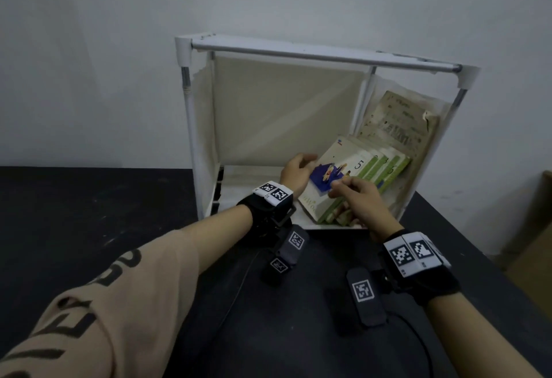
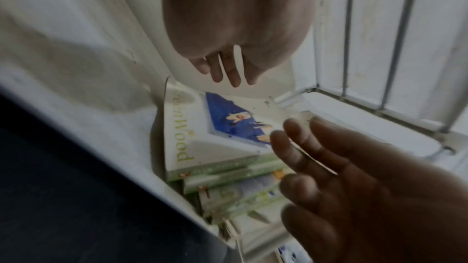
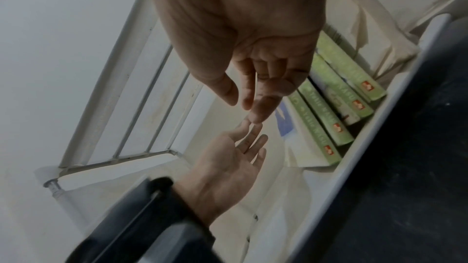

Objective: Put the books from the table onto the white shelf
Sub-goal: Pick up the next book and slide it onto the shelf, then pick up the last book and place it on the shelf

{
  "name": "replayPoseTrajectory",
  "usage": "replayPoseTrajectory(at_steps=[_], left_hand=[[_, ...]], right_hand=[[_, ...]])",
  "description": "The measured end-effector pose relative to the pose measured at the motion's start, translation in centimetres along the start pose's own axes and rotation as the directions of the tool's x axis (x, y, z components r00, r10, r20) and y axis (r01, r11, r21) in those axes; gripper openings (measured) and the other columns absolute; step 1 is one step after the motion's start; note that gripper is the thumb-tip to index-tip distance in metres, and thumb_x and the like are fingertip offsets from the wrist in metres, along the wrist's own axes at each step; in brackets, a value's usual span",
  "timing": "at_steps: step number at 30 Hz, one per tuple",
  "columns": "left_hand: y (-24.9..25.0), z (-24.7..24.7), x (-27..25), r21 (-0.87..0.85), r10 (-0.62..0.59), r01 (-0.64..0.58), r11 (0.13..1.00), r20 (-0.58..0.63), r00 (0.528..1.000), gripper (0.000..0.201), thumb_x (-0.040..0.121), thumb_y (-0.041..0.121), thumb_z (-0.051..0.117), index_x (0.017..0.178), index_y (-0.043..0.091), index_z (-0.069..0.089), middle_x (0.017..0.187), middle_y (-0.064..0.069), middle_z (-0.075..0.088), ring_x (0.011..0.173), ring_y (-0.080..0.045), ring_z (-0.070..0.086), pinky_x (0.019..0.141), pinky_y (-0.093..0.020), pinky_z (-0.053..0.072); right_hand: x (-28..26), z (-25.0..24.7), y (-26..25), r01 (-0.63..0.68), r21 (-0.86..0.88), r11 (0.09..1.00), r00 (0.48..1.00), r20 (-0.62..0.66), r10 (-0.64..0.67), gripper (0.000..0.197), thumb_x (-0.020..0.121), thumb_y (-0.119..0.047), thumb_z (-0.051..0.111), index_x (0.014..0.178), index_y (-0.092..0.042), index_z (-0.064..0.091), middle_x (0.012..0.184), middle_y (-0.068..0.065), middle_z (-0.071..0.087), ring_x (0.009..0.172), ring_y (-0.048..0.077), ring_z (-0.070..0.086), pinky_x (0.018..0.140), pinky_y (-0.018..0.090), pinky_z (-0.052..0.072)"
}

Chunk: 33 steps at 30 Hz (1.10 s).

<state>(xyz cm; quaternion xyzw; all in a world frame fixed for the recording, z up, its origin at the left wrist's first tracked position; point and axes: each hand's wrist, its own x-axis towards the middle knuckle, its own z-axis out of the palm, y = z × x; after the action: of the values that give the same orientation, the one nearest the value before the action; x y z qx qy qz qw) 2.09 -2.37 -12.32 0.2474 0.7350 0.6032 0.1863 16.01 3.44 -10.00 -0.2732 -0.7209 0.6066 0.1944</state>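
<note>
A white frame shelf (image 1: 298, 52) stands on the black table (image 1: 89, 204). Inside at the right, several green-spined books (image 1: 385, 171) lean against a worn beige book (image 1: 400, 126). The front book (image 1: 337, 165) has a white cover with a blue picture. My left hand (image 1: 301, 162) is by its left edge with fingers straight, and my right hand (image 1: 343, 186) hovers over its cover. In the left wrist view the left hand (image 2: 228, 75) sits just above the front book (image 2: 190, 139). In the right wrist view the right hand (image 3: 248, 105) nearly meets the left hand (image 3: 253, 139). Neither holds anything.
The shelf's left half has bare fabric floor (image 1: 254, 186). A grey wall rises behind the shelf. A brown cardboard box (image 1: 534, 228) stands off the table's right edge. The table in front of the shelf is dark, with only my arms over it.
</note>
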Motion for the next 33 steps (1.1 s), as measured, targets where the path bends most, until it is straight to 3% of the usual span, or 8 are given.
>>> replayPoseTrajectory(at_steps=[4, 8, 11, 15, 21, 28, 33], left_hand=[[1.6, -0.7, -1.8, 0.051, 0.032, -0.034, 0.998, 0.029, 0.999, 0.032, 0.095, 0.006, 0.041, 0.123, 0.008, 0.058, 0.127, -0.009, 0.06, 0.119, -0.02, 0.054, 0.101, -0.029, 0.041], [4.3, -2.0, -4.3, 0.033, 0.068, -0.073, 0.997, 0.114, 0.991, 0.029, 0.097, 0.012, 0.04, 0.122, 0.012, 0.055, 0.104, -0.001, 0.06, 0.09, -0.014, 0.055, 0.073, -0.021, 0.043], [5.7, -3.5, -6.5, 0.027, 0.079, -0.084, 0.996, 0.139, 0.987, 0.027, 0.098, 0.015, 0.041, 0.12, 0.016, 0.056, 0.094, 0.003, 0.062, 0.078, -0.01, 0.058, 0.064, -0.019, 0.042], [6.9, -5.5, -9.2, 0.047, 0.087, -0.096, 0.994, 0.154, 0.984, 0.026, 0.098, 0.017, 0.042, 0.119, 0.018, 0.057, 0.092, 0.005, 0.064, 0.073, -0.008, 0.059, 0.056, -0.013, 0.041], [7.7, -7.7, -11.5, 0.024, 0.091, -0.094, 0.995, 0.112, 0.99, 0.024, 0.098, 0.02, 0.044, 0.117, 0.023, 0.058, 0.092, 0.005, 0.066, 0.074, -0.007, 0.061, 0.059, -0.014, 0.042], [6.7, -8.3, -12.4, -0.059, 0.025, -0.022, 0.998, 0.043, 0.999, 0.022, 0.097, 0.015, 0.044, 0.113, 0.022, 0.058, 0.093, 0.002, 0.064, 0.077, -0.009, 0.059, 0.063, -0.017, 0.044], [5.3, -7.5, -13.1, -0.097, -0.035, 0.039, 0.995, 0.045, 0.998, 0.021, 0.096, 0.013, 0.045, 0.107, 0.023, 0.06, 0.094, 0.002, 0.064, 0.081, -0.008, 0.06, 0.07, -0.016, 0.046]], right_hand=[[0.7, -1.1, -1.4, 0.045, -0.053, 0.998, 0.999, -0.025, -0.046, 0.018, 0.094, -0.022, 0.053, 0.089, -0.005, 0.058, 0.065, 0.004, 0.053, 0.027, 0.0, 0.039, 0.031, 0.013, 0.03], [0.9, -2.5, -3.0, 0.089, -0.05, 0.995, 0.996, -0.009, -0.089, 0.02, 0.095, -0.022, 0.051, 0.086, -0.006, 0.059, 0.056, 0.001, 0.037, 0.027, 0.0, 0.03, 0.03, 0.012, 0.023], [0.5, -3.1, -4.2, 0.122, -0.042, 0.992, 0.99, 0.081, -0.118, 0.023, 0.095, -0.025, 0.05, 0.082, -0.01, 0.061, 0.053, -0.002, 0.031, 0.03, 0.001, 0.024, 0.032, 0.014, 0.019], [-0.1, -2.9, -6.0, 0.133, -0.004, 0.991, 0.964, 0.233, -0.129, 0.022, 0.095, -0.025, 0.05, 0.083, -0.011, 0.061, 0.053, -0.003, 0.032, 0.032, 0.003, 0.025, 0.034, 0.013, 0.016], [-0.3, -1.4, -7.9, 0.159, -0.03, 0.987, 0.929, 0.344, -0.139, 0.024, 0.094, -0.032, 0.051, 0.079, -0.019, 0.063, 0.04, -0.012, 0.044, 0.032, 0.002, 0.035, 0.035, 0.015, 0.021], [-0.5, 0.3, -7.2, 0.135, -0.14, 0.981, 0.906, 0.419, -0.065, 0.017, 0.093, -0.029, 0.053, 0.089, -0.016, 0.063, 0.06, -0.004, 0.052, 0.034, 0.001, 0.043, 0.036, 0.014, 0.027], [-0.9, 0.6, -6.1, 0.106, -0.283, 0.953, 0.87, 0.49, 0.049, 0.013, 0.092, -0.026, 0.055, 0.081, -0.019, 0.057, 0.067, -0.003, 0.057, 0.035, 0.001, 0.049, 0.036, 0.014, 0.032]])
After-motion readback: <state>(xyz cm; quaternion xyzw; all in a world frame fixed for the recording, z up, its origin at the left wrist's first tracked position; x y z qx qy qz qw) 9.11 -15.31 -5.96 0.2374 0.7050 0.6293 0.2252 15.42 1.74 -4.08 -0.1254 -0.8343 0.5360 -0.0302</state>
